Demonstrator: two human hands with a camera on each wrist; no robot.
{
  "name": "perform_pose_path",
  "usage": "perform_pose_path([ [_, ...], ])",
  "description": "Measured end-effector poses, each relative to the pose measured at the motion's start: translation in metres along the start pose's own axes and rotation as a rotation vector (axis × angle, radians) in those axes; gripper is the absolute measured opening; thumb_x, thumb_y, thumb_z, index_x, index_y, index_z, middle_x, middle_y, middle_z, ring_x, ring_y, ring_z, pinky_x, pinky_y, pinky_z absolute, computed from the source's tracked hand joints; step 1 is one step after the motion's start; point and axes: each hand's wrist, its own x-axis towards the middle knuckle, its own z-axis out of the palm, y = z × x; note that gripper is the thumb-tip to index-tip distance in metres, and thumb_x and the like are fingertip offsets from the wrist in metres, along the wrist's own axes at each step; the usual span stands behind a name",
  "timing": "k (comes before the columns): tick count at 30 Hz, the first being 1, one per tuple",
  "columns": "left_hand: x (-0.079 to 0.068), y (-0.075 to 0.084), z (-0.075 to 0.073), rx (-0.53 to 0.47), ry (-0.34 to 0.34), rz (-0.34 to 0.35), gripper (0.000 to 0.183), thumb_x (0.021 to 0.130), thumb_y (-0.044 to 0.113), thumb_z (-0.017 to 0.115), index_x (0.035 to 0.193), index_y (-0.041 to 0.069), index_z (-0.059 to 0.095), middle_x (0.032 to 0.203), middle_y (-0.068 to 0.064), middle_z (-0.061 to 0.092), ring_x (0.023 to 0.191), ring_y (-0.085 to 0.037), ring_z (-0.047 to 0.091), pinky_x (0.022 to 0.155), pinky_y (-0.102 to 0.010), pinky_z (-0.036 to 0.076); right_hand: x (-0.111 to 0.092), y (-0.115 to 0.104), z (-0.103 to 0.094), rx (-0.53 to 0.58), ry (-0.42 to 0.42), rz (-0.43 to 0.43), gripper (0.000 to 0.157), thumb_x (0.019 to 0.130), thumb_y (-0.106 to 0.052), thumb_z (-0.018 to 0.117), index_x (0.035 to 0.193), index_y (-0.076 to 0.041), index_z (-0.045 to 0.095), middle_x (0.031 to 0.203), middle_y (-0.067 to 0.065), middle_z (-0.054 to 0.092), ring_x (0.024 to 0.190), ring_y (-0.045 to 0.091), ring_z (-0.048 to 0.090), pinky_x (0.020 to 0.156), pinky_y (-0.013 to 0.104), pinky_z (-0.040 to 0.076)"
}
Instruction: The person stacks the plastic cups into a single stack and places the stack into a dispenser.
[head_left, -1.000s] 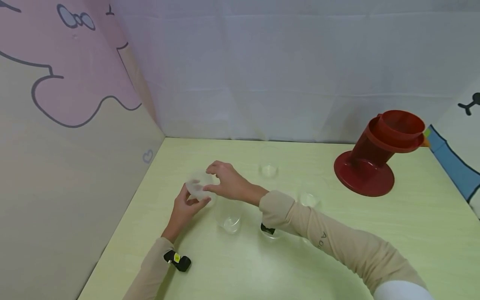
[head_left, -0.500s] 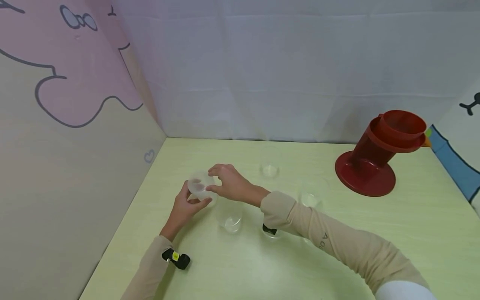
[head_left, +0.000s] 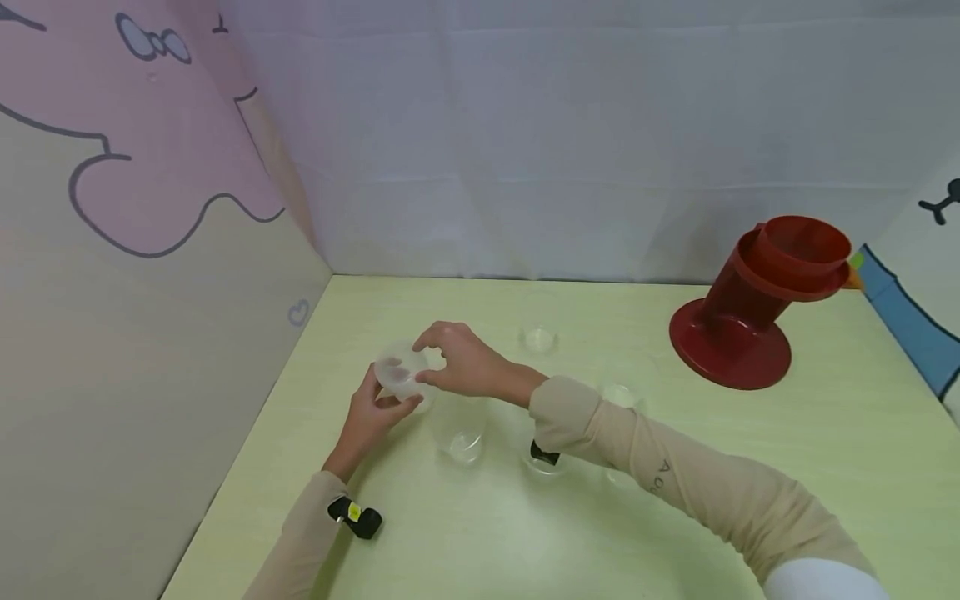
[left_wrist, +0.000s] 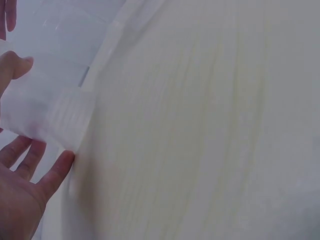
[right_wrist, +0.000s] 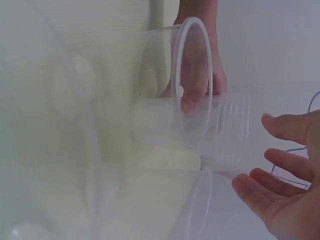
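From where I stand, the person's left hand [head_left: 373, 418] grips a stack of clear cups [head_left: 397, 367] above the counter [head_left: 465, 537], thumb on one side, fingers on the other. The stack lies tipped over, its ribbed rims toward the right hand [head_left: 465, 360]. That hand is at the stack's three o'clock, thumb and fingers parted wide around the rim end; whether its fingertips actually touch the plastic, I can't fairly tell.

Taking the stack as the clock's centre and the far wall as twelve, a clear cup [head_left: 461, 442] stands close by between four and five o'clock. Another clear cup [head_left: 538, 338] is further off, between two and three. More cups [head_left: 619, 395] sit past the right forearm, partly hidden by the beige sleeve [head_left: 675, 458]. Well apart, near three o'clock, rises a red holder [head_left: 731, 346] on a round base.
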Motion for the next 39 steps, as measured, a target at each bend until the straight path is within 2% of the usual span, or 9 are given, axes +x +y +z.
perform_pose_path([
  [8, -0.001, 0.001, 0.0, -0.01, -0.001, -0.027, 0.071, 0.079, 0.019, 0.079, 0.137, 0.017, 0.038, 0.128, -0.005, 0.05, 0.109, -0.024, 0.055, 0.079, -0.026, 0.053, -0.009, 0.0, -0.013, 0.082, 0.034, -0.026, 0.039, 0.081, -0.015, 0.076, 0.115, 0.0, 0.063, 0.113, 0.007, 0.061, 0.107, 0.025, 0.055, 0.085, 0.035, 0.051],
  [13, 0.0, 0.002, -0.001, -0.02, -0.003, -0.026, 0.072, 0.08, 0.015, 0.078, 0.139, 0.013, 0.036, 0.13, -0.009, 0.049, 0.11, -0.026, 0.053, 0.08, -0.029, 0.053, -0.017, 0.0, -0.021, 0.068, 0.06, -0.037, 0.038, 0.08, -0.018, 0.077, 0.113, -0.005, 0.064, 0.111, 0.002, 0.061, 0.103, 0.018, 0.055, 0.081, 0.024, 0.05],
  [16, 0.001, 0.002, -0.001, -0.012, -0.002, -0.025, 0.072, 0.08, 0.016, 0.077, 0.139, 0.012, 0.037, 0.13, -0.01, 0.049, 0.112, -0.026, 0.051, 0.083, -0.032, 0.052, -0.021, -0.001, -0.025, 0.064, 0.066, -0.043, 0.038, 0.079, -0.018, 0.078, 0.113, -0.006, 0.064, 0.11, 0.002, 0.061, 0.103, 0.017, 0.055, 0.08, 0.022, 0.05],
  [22, 0.0, 0.003, 0.0, -0.005, 0.011, -0.034, 0.071, 0.079, 0.019, 0.079, 0.137, 0.015, 0.038, 0.127, -0.007, 0.051, 0.111, -0.024, 0.052, 0.081, -0.03, 0.053, -0.031, -0.005, -0.032, 0.068, 0.053, -0.048, 0.041, 0.08, -0.019, 0.077, 0.115, -0.005, 0.063, 0.113, 0.004, 0.061, 0.105, 0.019, 0.055, 0.081, 0.023, 0.05],
  [30, 0.0, 0.001, 0.0, -0.009, 0.014, -0.021, 0.07, 0.079, 0.021, 0.079, 0.136, 0.018, 0.039, 0.127, -0.006, 0.051, 0.111, -0.024, 0.053, 0.08, -0.028, 0.053, -0.042, -0.006, -0.037, 0.054, 0.064, -0.057, 0.042, 0.079, -0.021, 0.078, 0.116, -0.008, 0.063, 0.113, 0.0, 0.061, 0.105, 0.016, 0.055, 0.081, 0.024, 0.05],
  [39, 0.0, 0.001, 0.0, -0.002, 0.008, -0.026, 0.071, 0.079, 0.02, 0.079, 0.138, 0.015, 0.038, 0.129, -0.009, 0.05, 0.113, -0.027, 0.052, 0.081, -0.028, 0.052, -0.052, -0.007, -0.042, 0.071, 0.061, -0.05, 0.043, 0.079, -0.022, 0.078, 0.117, -0.008, 0.062, 0.115, 0.0, 0.061, 0.106, 0.016, 0.055, 0.083, 0.025, 0.049],
])
